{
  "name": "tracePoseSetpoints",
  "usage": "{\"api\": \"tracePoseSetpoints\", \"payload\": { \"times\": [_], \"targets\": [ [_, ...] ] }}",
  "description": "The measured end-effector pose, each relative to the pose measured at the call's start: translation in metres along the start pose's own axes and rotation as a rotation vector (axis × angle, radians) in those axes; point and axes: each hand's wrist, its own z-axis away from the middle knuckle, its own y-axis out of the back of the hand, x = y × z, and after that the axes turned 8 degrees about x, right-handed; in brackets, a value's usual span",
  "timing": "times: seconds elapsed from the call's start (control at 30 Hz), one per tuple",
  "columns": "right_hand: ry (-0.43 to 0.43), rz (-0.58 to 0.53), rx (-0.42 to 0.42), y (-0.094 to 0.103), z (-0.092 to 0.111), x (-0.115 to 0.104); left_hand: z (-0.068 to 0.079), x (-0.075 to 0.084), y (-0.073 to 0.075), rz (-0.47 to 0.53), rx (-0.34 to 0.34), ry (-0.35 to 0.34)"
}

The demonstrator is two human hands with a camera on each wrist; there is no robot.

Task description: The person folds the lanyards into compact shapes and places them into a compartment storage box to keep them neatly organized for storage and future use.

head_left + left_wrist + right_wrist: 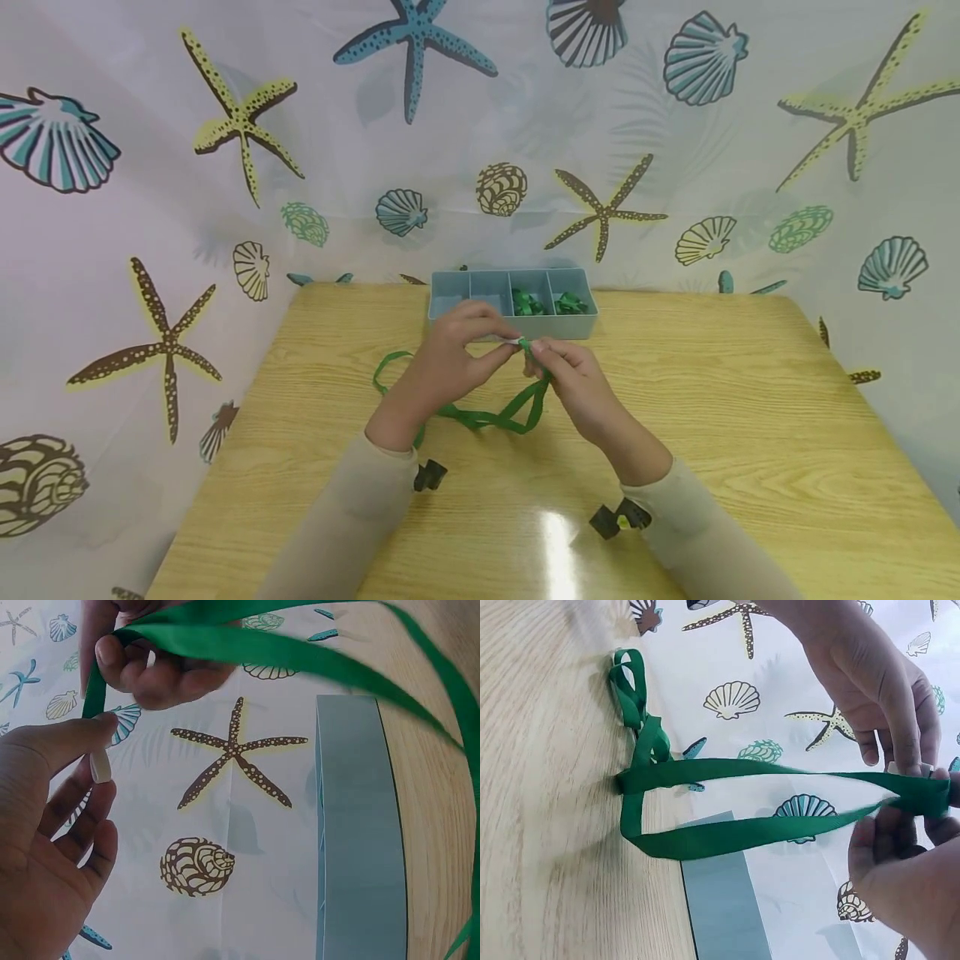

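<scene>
Between the thumb and fingers of my left hand [468, 346] I pinch the green ribbon [292, 660] together with a small white strip [100, 766], whose end pokes out past the thumb in the left wrist view. Close beside it, my right hand [577, 379] pinches the same ribbon, which forms a fold at the fingertips in the right wrist view. From there two lengths of ribbon hang down and trail in loops over the table to the left, passing behind my left forearm.
A blue-grey box [517, 327] with several compartments stands at the table's back. Bunches of green ribbon [570, 303] lie in its two right compartments. The wooden table [750, 417] ends at a white curtain [450, 242] printed with shells and starfish.
</scene>
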Motion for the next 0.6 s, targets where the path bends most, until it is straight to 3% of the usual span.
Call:
{"api": "tracePoseSetpoints", "payload": {
  "times": [0.17,0.4,0.6],
  "targets": [
    [-0.055,-0.124,-0.080,0.0012,0.0013,-0.0037,-0.0005,-0.0012,-0.0004,-0.033,0.041,-0.019],
    [-0.086,-0.036,-0.089,0.0037,0.0033,-0.0048,0.0000,-0.0008,0.0006,-0.071,0.083,-0.023],
    [-0.049,0.058,-0.058,0.0090,0.0065,-0.0064,-0.0010,-0.0002,0.0044,-0.117,0.148,-0.015]
  ]
}}
